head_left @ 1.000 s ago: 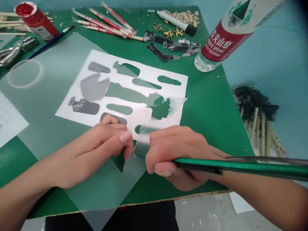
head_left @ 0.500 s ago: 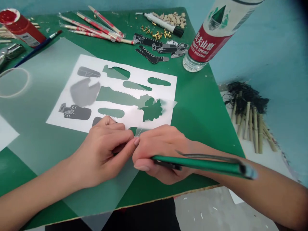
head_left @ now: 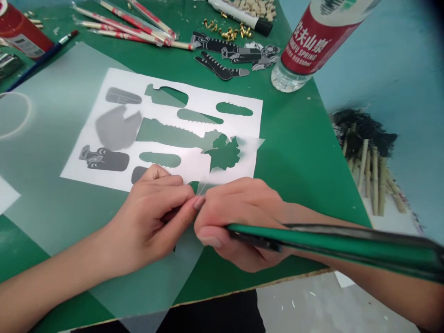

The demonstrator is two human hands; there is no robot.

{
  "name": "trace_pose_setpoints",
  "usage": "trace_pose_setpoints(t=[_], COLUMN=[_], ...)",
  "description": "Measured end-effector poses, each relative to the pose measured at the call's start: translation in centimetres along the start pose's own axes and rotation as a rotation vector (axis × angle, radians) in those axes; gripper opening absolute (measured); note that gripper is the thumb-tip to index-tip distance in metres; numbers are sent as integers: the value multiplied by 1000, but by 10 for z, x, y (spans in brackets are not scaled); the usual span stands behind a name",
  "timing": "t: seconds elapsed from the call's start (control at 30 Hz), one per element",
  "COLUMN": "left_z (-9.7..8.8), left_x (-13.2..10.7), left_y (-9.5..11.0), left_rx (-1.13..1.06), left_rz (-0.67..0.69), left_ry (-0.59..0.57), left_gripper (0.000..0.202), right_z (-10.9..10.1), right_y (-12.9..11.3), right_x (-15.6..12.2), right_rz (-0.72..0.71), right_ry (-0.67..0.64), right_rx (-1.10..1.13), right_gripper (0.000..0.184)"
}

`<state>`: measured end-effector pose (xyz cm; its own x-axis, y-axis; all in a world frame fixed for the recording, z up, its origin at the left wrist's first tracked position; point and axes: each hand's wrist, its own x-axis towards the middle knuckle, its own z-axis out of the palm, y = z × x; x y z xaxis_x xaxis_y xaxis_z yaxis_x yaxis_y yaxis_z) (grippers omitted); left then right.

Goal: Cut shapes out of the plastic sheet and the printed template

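A white printed sheet (head_left: 194,99) with dark figure parts and several cut-out holes lies under a translucent film (head_left: 55,152) on the green table (head_left: 298,148). My left hand (head_left: 152,217) is closed, its thumb and fingers pinching the film's near edge. Touching it, my right hand (head_left: 239,217) is closed round green-handled scissors (head_left: 333,247), whose handles stick out to the right. The right fingers also pinch the film where a corner of it (head_left: 208,185) lifts up. The scissor blades are hidden under my hands.
At the back lie dark cut-out figure pieces (head_left: 225,58), brass fasteners (head_left: 229,32), a marker (head_left: 239,16), wrapped chopsticks (head_left: 128,27), a brush (head_left: 41,51) and a red bottle (head_left: 21,32). A water bottle (head_left: 312,41) stands back right. Bamboo sticks (head_left: 367,171) lie off the table's right edge.
My hands have come together from a small gap and now touch. The lifted flap of film between them has flattened. The scissors' handles have shifted slightly; the view has moved.
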<state>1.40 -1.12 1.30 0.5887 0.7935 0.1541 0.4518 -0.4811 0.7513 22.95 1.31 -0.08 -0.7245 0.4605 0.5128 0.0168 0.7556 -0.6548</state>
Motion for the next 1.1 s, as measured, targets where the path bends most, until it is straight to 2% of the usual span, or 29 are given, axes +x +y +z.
trace_pose_setpoints(t=[0.1, 0.2, 0.47, 0.67, 0.9, 1.1], left_z=[1, 0, 1, 0, 0, 1], left_x=[0, 0, 3, 3, 4, 4], left_y=[-1, -1, 0, 1, 1, 0], left_rx=[-4, -11, -17, -3, 26, 28], left_rz=[6, 14, 22, 30, 24, 26], left_ry=[4, 0, -10, -5, 1, 14], left_gripper=[38, 37, 37, 38, 39, 39], right_z=[1, 1, 0, -1, -4, -5], right_y=[0, -1, 5, 1, 3, 3], right_x=[0, 1, 1, 2, -1, -2], right_rz=[-63, -15, -97, -44, -57, -46], right_ry=[109, 144, 144, 161, 75, 71], right_rx=[47, 73, 73, 132, 119, 114], right_gripper=[15, 19, 14, 20, 22, 24])
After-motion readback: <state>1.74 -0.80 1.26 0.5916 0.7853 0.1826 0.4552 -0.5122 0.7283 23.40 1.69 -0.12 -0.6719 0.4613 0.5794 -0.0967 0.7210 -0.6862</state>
